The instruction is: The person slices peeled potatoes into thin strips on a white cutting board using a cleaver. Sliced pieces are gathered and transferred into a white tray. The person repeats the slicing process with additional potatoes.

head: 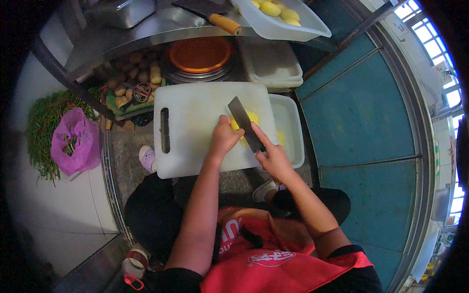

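A white plastic cutting board (194,110) with a handle slot lies before me. On its right part is a peeled yellow potato (252,116), partly sliced, with the blade of a cleaver (242,117) over it. My left hand (225,135) holds the potato from the left, fingertips against it. My right hand (273,157) grips the cleaver at its handle end, with the index finger stretched along the blade. Yellow slices lie beside and under the blade, partly hidden by it. Right of the board, partly beneath it, a translucent plastic tub (293,121) holds some yellow pieces.
Above stands a steel table (161,33) bearing a white tub (307,31) of peeled potatoes (270,9), a wooden-handled cleaver (224,23) and a metal pan (126,14). Below are an orange lid (199,55) and unpeeled potatoes (121,91). A pink bag (78,146) and greens (40,128) lie left.
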A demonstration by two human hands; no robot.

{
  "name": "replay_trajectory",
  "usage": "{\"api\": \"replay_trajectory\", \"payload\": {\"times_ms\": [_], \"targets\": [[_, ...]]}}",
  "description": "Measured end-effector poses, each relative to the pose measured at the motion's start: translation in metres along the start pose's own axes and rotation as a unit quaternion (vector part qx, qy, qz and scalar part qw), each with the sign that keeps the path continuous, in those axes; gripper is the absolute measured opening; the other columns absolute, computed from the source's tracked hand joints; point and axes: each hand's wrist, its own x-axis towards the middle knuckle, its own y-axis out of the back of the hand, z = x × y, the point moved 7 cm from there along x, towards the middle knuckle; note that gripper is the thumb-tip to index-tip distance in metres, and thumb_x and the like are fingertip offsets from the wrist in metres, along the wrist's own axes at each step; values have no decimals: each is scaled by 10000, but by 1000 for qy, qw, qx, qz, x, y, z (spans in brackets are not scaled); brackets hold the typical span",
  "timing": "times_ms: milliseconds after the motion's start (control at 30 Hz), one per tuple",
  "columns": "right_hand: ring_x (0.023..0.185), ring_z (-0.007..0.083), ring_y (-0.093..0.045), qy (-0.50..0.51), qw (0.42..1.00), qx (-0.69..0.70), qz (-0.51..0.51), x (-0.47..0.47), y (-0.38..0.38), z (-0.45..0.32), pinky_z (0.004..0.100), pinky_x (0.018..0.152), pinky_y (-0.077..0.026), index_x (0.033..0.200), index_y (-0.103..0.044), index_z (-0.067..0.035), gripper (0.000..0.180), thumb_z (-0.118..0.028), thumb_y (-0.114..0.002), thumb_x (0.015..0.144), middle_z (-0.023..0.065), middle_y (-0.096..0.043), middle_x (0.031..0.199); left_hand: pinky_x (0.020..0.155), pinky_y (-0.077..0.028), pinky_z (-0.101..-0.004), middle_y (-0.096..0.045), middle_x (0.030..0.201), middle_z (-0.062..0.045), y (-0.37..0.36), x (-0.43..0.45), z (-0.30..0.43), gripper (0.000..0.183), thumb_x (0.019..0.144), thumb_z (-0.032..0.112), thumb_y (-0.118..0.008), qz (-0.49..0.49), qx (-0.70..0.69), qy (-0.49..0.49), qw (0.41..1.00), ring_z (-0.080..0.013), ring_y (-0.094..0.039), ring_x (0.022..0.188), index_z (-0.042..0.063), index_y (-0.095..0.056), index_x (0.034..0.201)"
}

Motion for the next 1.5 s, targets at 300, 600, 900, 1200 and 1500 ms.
{"api": "replay_trajectory", "payload": {"times_ms": [300,600,900,1200,1500], "targets": [[694,450,-603,5,999,8,-42,-3,10,-9,499,656,-473,1446,-219,-373,834,-38,-552,759,272,-604,721,722,-491,-450,-600,837,-272,3,8,3,466,672,217,-719,-5,22,9,1000,-430,-609,811,-31,-428,938],[464,187,-562,19,998,60,-9,37,-27,23,332,509,-498,1455,-258,-333,801,11,-499,772,128,-602,628,718,-494,-448,-603,837,-270,-4,2,4,449,679,215,-700,-14,21,14,1000,-421,-614,814,-33,-440,947],[595,389,-591,3,999,23,-30,2,5,5,467,608,-459,1444,-230,-385,829,-33,-548,764,219,-562,616,727,-491,-449,-605,832,-260,3,8,-2,445,670,230,-715,14,2,7,1000,-419,-613,819,-19,-451,928],[661,448,-590,24,999,32,-29,16,-5,-2,507,653,-465,1447,-209,-362,836,-26,-542,758,247,-595,681,721,-484,-438,-592,824,-238,-4,1,-5,409,675,217,-700,11,2,6,1000,-410,-601,796,-2,-448,911],[528,278,-587,38,999,32,8,37,-27,23,396,559,-499,1450,-241,-355,813,-34,-538,763,159,-590,621,618,-472,-335,-550,720,-72,-11,-5,0,368,690,152,-706,-30,-1,-50,998,-179,-566,663,33,-445,921]]}}
